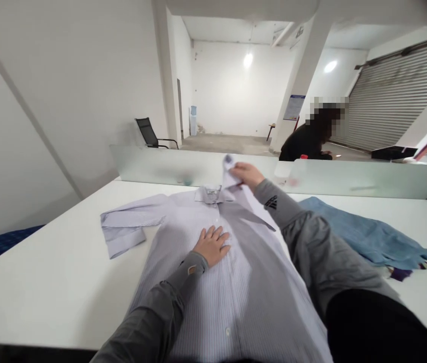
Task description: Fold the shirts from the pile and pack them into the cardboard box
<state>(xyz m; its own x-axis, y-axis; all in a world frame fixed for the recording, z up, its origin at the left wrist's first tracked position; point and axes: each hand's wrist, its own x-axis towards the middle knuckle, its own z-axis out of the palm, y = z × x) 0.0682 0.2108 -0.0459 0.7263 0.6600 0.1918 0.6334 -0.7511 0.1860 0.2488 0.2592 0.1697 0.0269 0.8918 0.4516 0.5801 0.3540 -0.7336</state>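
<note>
One blue garment point(368, 237) lies beside the striped shirt point(213, 282).

**Little that can be read**

The right sleeve point(274, 202), grey, bears a black 3-stripe brand mark just behind the wrist; any lettering under it is too small to tell. A small label point(210, 191) sits inside the collar of the striped shirt point(213, 262), with dark print too blurred to read. A blue-and-white poster point(294, 107) hangs on the white pillar point(304, 75) in the background; its text cannot be made out. No numbers show anywhere.
</note>
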